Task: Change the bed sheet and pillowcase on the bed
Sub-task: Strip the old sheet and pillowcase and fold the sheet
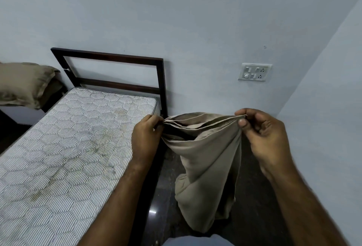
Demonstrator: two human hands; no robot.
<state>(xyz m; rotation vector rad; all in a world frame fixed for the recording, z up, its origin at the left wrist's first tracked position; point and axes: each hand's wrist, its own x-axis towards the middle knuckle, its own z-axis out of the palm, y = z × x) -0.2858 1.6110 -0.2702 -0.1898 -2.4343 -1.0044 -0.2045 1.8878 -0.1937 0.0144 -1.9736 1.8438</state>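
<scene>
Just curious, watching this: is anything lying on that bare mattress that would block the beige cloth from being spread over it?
Nothing visible does. The left hand and right hand pinch the beige cloth beside the bed, above the dark floor. The striped quilted mattress shows bare; the tan pillow lies off to its far left.

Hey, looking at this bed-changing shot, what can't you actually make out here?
Head view only:
- Beige cloth held by the left hand and right hand: bunched folds hide whether it is a sheet or a pillowcase.
- Mattress: its foot end is cut off by the left and bottom frame edges.
- Pillow: partly cut off by the left edge.
- Switch plate: too small to read switch positions.
</scene>
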